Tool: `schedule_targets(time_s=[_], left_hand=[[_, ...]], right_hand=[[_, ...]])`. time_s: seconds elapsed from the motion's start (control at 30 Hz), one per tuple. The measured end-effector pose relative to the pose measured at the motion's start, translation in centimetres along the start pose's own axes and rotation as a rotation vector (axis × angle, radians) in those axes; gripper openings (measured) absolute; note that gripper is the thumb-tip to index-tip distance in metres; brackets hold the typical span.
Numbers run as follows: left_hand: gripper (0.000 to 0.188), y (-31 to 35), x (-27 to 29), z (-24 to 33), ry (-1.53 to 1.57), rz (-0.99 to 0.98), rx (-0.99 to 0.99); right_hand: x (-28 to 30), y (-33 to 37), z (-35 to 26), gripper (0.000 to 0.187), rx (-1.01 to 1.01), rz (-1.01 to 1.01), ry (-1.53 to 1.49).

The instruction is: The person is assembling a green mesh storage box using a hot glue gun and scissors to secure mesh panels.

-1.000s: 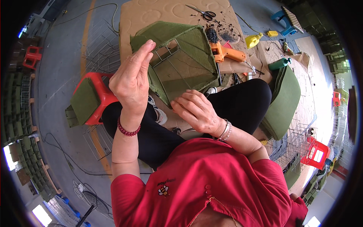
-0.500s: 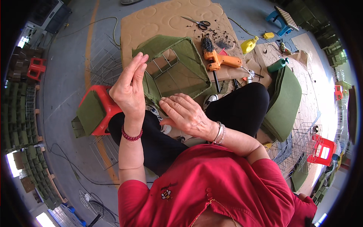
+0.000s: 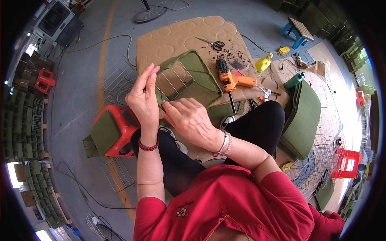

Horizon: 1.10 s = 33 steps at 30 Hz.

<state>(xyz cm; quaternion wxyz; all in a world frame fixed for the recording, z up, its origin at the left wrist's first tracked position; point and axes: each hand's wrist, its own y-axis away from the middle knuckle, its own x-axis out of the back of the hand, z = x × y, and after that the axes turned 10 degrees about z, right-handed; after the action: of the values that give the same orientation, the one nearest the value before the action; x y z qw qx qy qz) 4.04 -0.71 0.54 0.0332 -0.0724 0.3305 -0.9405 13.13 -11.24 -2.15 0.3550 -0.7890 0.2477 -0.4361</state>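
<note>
A box-shaped wire frame covered in green fabric (image 3: 200, 93) tilts above my lap at the cardboard's near edge, its open side showing bare wires. My left hand (image 3: 143, 96) is raised at the box's left side, fingers stretched upward and close together, the palm toward the box. My right hand (image 3: 192, 122) is closed on the box's near rim, with bent fingers and thumb at its lower left corner. The fingertips of the right hand are partly hidden. An orange glue gun (image 3: 241, 81) with a blackened nozzle lies right of the box.
Black-handled scissors (image 3: 217, 45) and dark crumbs lie on the cardboard (image 3: 161, 34). A yellow bottle (image 3: 263, 63) and a green bottle (image 3: 295, 80) stand to the right, near stacked green panels (image 3: 305, 116). At left, a red stool (image 3: 122, 130) bears a green piece. Wire frames (image 3: 116, 88) lie on the floor.
My right hand has slid left along the near rim toward my left hand, its fingers now more bent. The box has tilted slightly. The whole view has shifted a little.
</note>
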Motion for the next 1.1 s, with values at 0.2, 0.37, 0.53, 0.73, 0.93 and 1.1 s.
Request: schedule_targets(time_s=[0.2, 0.37, 0.53, 0.73, 0.93, 1.1], left_hand=[[0.021, -0.1, -0.6, 0.0, -0.015, -0.018, -0.065], [0.02, -2.2, -1.7, -0.3, -0.042, -0.127, -0.084], [0.021, -5.5, -2.5, -1.7, -0.133, -0.171, -0.154], [0.03, -5.8, -1.2, -4.8, 0.149, -0.156, -0.005], [0.039, -5.5, 1.0, -5.3, 0.301, -0.165, 0.216], [0.039, -5.2, 0.4, -5.0, 0.176, -0.108, 0.079]], right_hand=[[2.7, -5.8, 4.2, 0.036, 0.145, 0.286, 0.191], [3.0, -10.1, 9.1, 0.03, 0.329, -0.211, 0.108], [0.9, -12.7, 11.2, 0.019, 0.471, -0.191, 0.208], [-0.9, -14.7, 11.6, 0.011, 0.392, -0.294, 0.092], [-1.3, -15.1, 12.0, 0.014, 0.293, -0.34, 0.087], [-2.1, -14.6, 12.4, 0.018, 0.266, -0.262, 0.04]])
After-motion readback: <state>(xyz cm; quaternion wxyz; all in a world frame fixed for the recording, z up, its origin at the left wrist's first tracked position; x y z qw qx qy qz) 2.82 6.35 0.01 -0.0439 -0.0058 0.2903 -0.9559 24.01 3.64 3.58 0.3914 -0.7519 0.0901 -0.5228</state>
